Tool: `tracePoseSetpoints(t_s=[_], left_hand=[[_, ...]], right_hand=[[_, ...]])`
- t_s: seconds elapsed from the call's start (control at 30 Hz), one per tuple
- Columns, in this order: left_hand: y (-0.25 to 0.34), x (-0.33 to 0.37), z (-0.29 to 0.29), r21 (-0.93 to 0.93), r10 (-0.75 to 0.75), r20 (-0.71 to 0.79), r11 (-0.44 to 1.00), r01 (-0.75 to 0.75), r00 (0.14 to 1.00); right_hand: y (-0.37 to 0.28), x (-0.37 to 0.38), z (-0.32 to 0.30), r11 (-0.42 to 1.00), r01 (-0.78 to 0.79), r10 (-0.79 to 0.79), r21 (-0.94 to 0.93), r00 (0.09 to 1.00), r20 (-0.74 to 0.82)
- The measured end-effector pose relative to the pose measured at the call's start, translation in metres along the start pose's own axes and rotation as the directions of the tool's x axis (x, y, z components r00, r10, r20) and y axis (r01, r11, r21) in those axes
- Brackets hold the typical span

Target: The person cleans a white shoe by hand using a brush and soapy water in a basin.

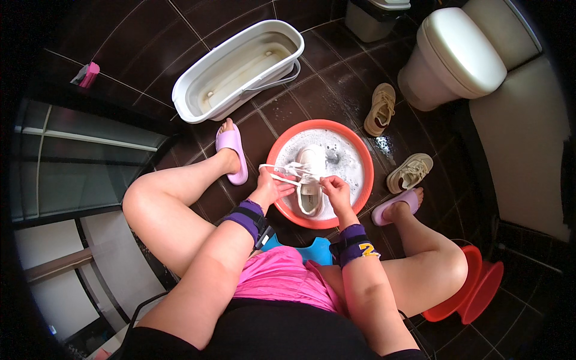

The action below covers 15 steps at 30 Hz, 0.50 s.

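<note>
A white sneaker (311,157) sits in a coral basin (368,174) of foamy water, its toe pointing away from me and its opening toward me. White shoelaces (282,170) run loosely from its eyelets toward the left. My left hand (272,188) is at the basin's left rim with a lace caught at the thumb, the other fingers reaching toward the shoe. At the shoe's right side, my right hand (336,191) is closed in a pinch by the eyelets, apparently on a lace. The exact grip of its fingertips is partly hidden.
Two beige sneakers (380,109) (410,172) lie on the wet dark tiles right of the basin. A long white bucket (186,103) stands far left, a toilet (459,57) far right. Red basins (487,293) are beside my right leg. A blue plastic piece (318,251) shows between my legs.
</note>
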<state>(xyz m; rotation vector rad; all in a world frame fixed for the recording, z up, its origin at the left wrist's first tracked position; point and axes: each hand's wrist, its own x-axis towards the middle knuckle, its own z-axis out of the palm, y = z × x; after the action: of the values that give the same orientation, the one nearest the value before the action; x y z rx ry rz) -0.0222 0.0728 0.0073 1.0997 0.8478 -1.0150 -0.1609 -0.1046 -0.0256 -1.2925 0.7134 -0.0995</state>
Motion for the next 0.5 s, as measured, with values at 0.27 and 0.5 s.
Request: tracePoseSetpoints(t_s=[0.27, 0.5], left_hand=[[0.012, 0.01, -0.006, -0.131, 0.12, -0.056, 0.983, -0.127, 0.991], [-0.017, 0.021, 0.011, 0.715, 0.305, -0.007, 0.667, -0.209, 0.952]], right_hand=[[-0.006, -0.006, -0.009, 0.869, -0.216, 0.265, 0.445, 0.963, -0.05], [-0.016, 0.002, -0.004, 0.993, 0.114, -0.114, -0.017, 0.993, 0.004]])
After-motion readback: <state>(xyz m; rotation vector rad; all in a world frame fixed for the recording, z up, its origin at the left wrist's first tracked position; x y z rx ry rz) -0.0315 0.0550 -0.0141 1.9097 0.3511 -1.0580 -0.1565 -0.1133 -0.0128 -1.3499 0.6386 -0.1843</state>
